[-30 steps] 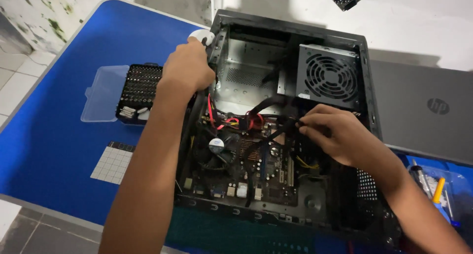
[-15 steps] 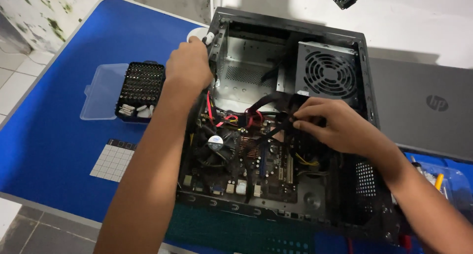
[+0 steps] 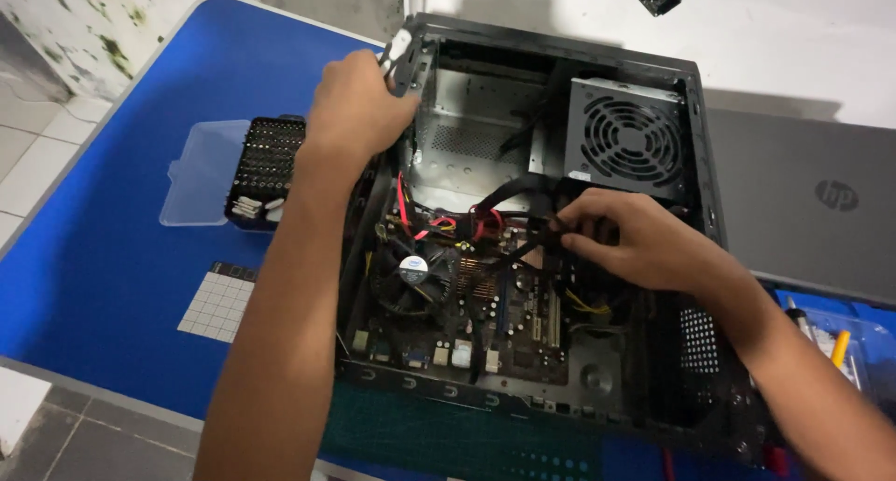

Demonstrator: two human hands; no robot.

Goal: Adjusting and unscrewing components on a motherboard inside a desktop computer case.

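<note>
The open case (image 3: 551,248) lies flat on a blue table (image 3: 121,257), its insides facing up. The left hand (image 3: 359,103) sits at the case's eleven o'clock corner, fingers curled tight over the rim there, gripping the metal edge; a bit of white cable (image 3: 399,44) shows just past the knuckles. The right hand (image 3: 644,238) is inside the case, near its middle, at about three o'clock from the fan (image 3: 411,271). Its fingertips are pressed together, pinching a bundle of black cables (image 3: 523,196) that arches up from the board (image 3: 476,304) toward the drive bay (image 3: 471,131). Red cables (image 3: 420,220) loop just beside them, at nine o'clock from the pinch.

The power supply (image 3: 630,140), with its round grille, fills the case's one o'clock corner, just above the right hand. Yellow wires (image 3: 586,304) show below the right palm.

Outside the case, at nine o'clock, a black bit set (image 3: 261,168) lies open with its clear lid (image 3: 196,173) beside it, and a small gridded card (image 3: 219,306) rests nearer the table's edge. A grey laptop (image 3: 812,201) lies closed at three o'clock, touching the case side. A clear tool box (image 3: 840,341) sits at four o'clock, partly hidden by the right forearm.
</note>
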